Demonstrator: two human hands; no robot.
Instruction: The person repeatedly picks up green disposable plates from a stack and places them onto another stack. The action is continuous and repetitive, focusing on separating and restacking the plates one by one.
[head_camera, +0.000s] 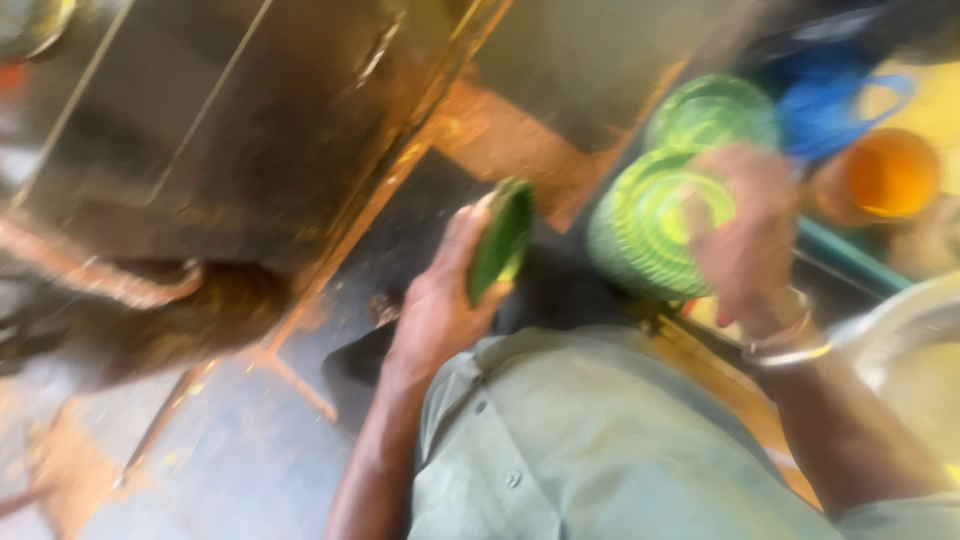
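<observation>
1. At the middle of the head view, your left hand (440, 300) is curled around a green vegetable (502, 240), long and dark, thumb on one side and fingers behind it, so the grip is closed on it.
2. The vegetable stands nearly upright, tilted a little to the right, above your grey-green shirt (600, 440).
3. To the right, your right hand (745, 240) rests against the front of a green woven basket (650, 225). The fingers look spread over its weave, but motion blur hides how firmly they hold, so I cannot tell whether they grip it or only touch it.
4. Bangles (790, 345) circle your right wrist, just below the basket.
5. A second green basket (712, 112) sits just behind the first, touching or nearly touching it.
6. A blue bag (830, 110) lies beside that second basket, and an orange cup (885, 175) stands to its right.
7. A pale metal basin (915, 340) shows at the right edge, near your right forearm.
8. A dark metal cabinet (230, 130) fills the upper left, well apart from both hands.
</observation>
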